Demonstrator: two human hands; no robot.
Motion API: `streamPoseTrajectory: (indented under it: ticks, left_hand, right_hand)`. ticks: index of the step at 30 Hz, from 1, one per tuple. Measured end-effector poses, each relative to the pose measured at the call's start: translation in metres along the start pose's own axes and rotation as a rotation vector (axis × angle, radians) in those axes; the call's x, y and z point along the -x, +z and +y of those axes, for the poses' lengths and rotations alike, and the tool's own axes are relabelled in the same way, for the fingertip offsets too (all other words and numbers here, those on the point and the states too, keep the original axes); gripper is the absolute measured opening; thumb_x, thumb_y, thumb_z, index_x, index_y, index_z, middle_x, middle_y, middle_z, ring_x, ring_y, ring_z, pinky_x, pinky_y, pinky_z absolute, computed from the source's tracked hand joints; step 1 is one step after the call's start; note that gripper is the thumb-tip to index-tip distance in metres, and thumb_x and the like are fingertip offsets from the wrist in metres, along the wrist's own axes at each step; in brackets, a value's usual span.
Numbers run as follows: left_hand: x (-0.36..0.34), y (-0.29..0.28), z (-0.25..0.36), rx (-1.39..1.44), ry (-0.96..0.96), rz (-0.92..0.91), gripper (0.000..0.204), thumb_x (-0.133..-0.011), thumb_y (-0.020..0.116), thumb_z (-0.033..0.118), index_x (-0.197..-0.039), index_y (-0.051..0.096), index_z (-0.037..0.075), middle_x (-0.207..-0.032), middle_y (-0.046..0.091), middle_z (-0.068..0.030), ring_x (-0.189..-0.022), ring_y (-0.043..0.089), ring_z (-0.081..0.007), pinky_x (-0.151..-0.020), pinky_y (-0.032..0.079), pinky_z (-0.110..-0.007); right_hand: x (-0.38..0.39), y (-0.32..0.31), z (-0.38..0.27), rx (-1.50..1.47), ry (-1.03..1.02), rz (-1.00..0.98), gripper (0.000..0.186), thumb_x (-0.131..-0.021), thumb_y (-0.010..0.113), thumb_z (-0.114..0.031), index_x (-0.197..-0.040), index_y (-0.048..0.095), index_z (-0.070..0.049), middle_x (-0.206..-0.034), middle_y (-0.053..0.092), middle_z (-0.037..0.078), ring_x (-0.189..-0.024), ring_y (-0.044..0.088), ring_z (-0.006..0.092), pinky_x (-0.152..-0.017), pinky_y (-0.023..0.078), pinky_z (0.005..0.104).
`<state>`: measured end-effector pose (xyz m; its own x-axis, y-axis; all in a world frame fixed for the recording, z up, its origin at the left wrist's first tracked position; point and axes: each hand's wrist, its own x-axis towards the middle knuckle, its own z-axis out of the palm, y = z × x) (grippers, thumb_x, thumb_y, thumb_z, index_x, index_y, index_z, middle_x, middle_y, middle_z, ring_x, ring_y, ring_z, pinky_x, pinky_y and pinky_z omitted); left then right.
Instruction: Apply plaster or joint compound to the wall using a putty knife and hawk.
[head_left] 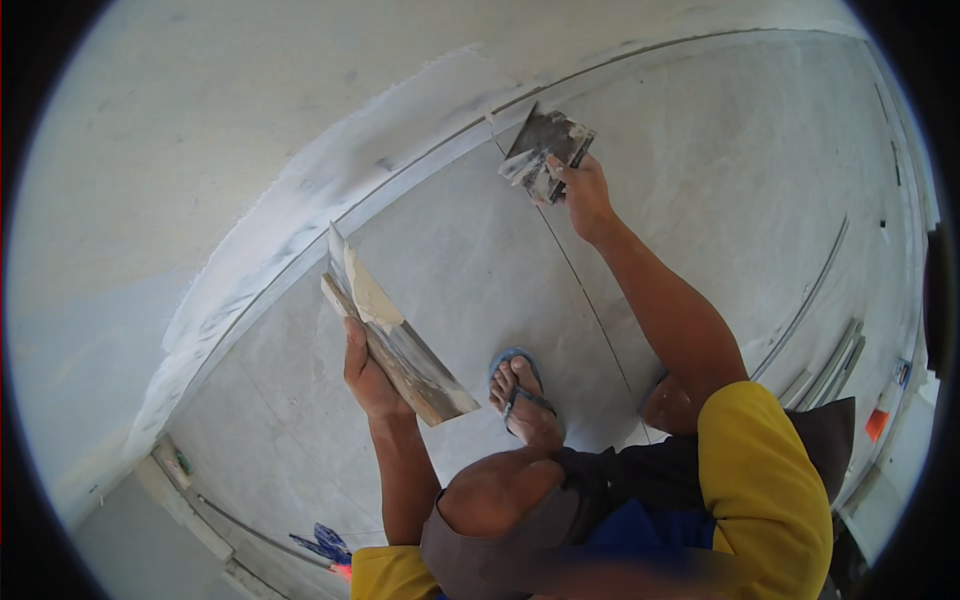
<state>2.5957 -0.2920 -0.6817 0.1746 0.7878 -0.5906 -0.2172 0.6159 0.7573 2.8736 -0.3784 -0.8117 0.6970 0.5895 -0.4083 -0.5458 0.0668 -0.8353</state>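
My left hand [372, 378] is closed round the wooden back of a long plastering trowel [425, 372], held tilted above the floor. A lump of cream putty [371, 292] lies on its metal blade towards the far end. Farther off and to the right, my right hand [584, 192] grips a wide putty knife [548, 138] smeared with dried and wet putty, close to the foot of the wall. Its handle is mostly hidden by the hand. Along the wall's base runs a whiter band of fresh-looking putty [290, 205].
Grey floor tiles [440, 240] with a dark joint lie below me; my sandalled foot [522, 395] stands between my arms. Long metal strips [825, 370] and an orange item [877, 425] lie at right. Blue crumpled material [325, 543] and boards [190, 510] are at lower left.
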Motion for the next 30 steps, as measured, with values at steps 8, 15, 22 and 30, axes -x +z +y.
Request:
streamPoseTrajectory:
  ticks: [8, 15, 22, 30]
  left_hand:
    - [0.004, -0.003, -0.015, -0.083, -0.015, 0.032, 0.038, -0.099, 0.043, 0.041, -0.095, 0.055, 0.005, -0.066, 0.053, -0.0040, -0.048, 0.052, -0.0147, -0.043, 0.045, -0.027]
    - [0.004, 0.007, -0.018, -0.060, -0.003, 0.006, 0.038, -0.100, 0.042, 0.038, -0.108, 0.055, 0.004, -0.085, 0.058, -0.0067, -0.069, 0.059, -0.0167, -0.060, 0.051, -0.031]
    - [-0.013, -0.018, -0.029, -0.049, -0.066, -0.131, 0.044, -0.101, 0.037, 0.033, -0.130, 0.043, 0.001, -0.115, 0.057, -0.0137, -0.101, 0.057, -0.0247, -0.089, 0.048, -0.038]
    - [-0.009, -0.011, -0.036, -0.059, -0.068, -0.157, 0.044, -0.101, 0.037, 0.034, -0.129, 0.043, 0.000, -0.114, 0.057, -0.0143, -0.101, 0.058, -0.0248, -0.087, 0.049, -0.037]
  right_hand:
    - [-0.005, 0.022, 0.030, -0.254, 0.064, 0.008, 0.031, -0.091, 0.058, -0.010, -0.119, 0.048, 0.000, -0.111, 0.060, 0.013, -0.095, 0.063, 0.0251, -0.080, 0.058, 0.0477]
    - [0.007, 0.032, 0.034, -0.304, 0.073, 0.123, 0.025, -0.089, 0.055, -0.004, -0.114, 0.052, -0.001, -0.103, 0.060, 0.010, -0.091, 0.062, 0.0221, -0.075, 0.057, 0.0415]
    - [0.021, 0.025, 0.027, -0.347, -0.039, 0.142, 0.021, -0.086, 0.054, -0.001, -0.107, 0.056, 0.001, -0.096, 0.060, 0.007, -0.083, 0.059, 0.0144, -0.071, 0.050, 0.0297]
    - [0.006, 0.055, 0.021, -0.487, -0.048, 0.148, 0.021, -0.085, 0.054, 0.001, -0.106, 0.056, 0.002, -0.095, 0.060, 0.007, -0.081, 0.059, 0.0152, -0.071, 0.051, 0.0310]
